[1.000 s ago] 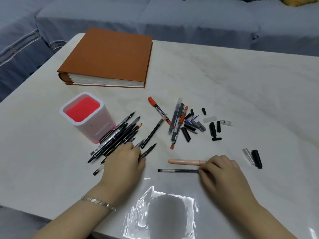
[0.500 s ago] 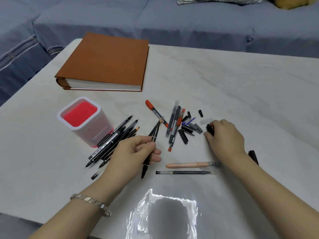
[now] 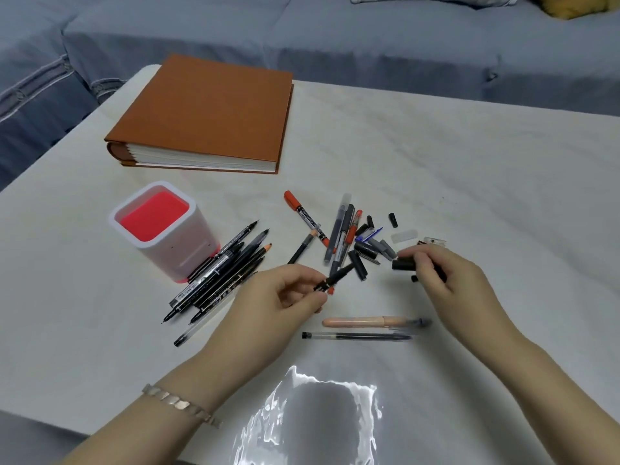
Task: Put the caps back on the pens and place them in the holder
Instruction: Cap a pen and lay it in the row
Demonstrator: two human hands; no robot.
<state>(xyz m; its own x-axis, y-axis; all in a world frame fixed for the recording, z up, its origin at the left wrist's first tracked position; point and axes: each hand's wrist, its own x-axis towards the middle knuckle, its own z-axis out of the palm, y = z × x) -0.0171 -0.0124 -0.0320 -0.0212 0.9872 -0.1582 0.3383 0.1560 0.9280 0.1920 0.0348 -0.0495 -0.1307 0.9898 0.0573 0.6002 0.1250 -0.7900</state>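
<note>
My left hand (image 3: 285, 297) pinches a black pen (image 3: 337, 278) above the table, its tip pointing right. My right hand (image 3: 443, 273) holds a black cap (image 3: 402, 264) a short way to the right of that tip, its mouth facing the pen; pen and cap are apart. The white holder (image 3: 174, 250) with a red inside stands at the left. A bundle of black pens (image 3: 221, 273) lies beside it. More pens and loose caps (image 3: 355, 239) are scattered in the middle. A peach pen (image 3: 362, 321) and a thin clear pen (image 3: 355, 336) lie near me.
A thick brown album (image 3: 208, 112) lies at the back left of the white marble table (image 3: 469, 169). A grey sofa (image 3: 335, 35) runs behind the table. Glare from a lamp marks the near table edge.
My left hand lifted the black pen and turned its tip to the right. My right hand picked a black cap from the pile and brought it towards the pen.
</note>
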